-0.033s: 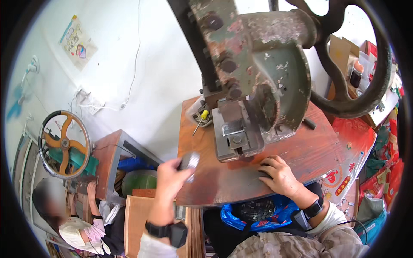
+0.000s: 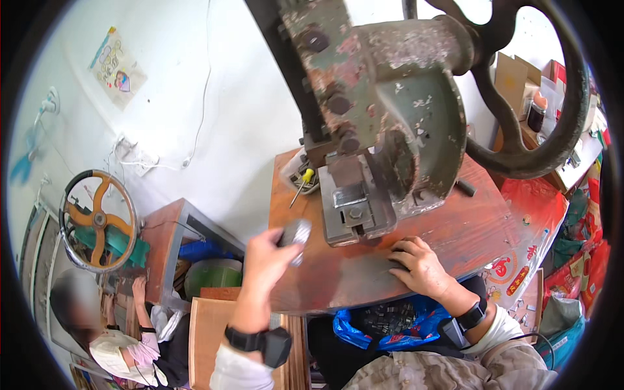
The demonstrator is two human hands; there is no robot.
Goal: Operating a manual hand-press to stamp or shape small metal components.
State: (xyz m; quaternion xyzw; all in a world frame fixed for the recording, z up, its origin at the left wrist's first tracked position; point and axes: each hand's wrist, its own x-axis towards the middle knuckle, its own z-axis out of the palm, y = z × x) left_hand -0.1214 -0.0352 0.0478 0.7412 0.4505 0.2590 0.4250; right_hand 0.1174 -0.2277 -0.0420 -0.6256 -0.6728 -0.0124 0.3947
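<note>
My left hand [image 2: 268, 259] is closed round a small stack of shiny metal pieces [image 2: 298, 240], blurred and held above the left side of the wooden table [image 2: 448, 227]. My right hand [image 2: 421, 265] lies on the tabletop in front of the press, its fingers loosely bent and apart, with nothing visible in them. Between and beyond the hands stands an old green hand press [image 2: 416, 110] with worn paint. At its foot is a metal die block [image 2: 354, 214] with a bolt and a bright flat top. Neither hand touches the die block.
A yellow-handled screwdriver [image 2: 303, 183] leans at a small bin [image 2: 296, 168] left of the press. The big flywheel [image 2: 575, 84] stands to the right. Below the table edge sits a blue bag [image 2: 351, 328] of metal pieces. Another person [image 2: 123, 344] works at the left.
My left hand has moved slightly to the right and up, toward the press, with the metal pieces in it. My right hand stays nearly still.
</note>
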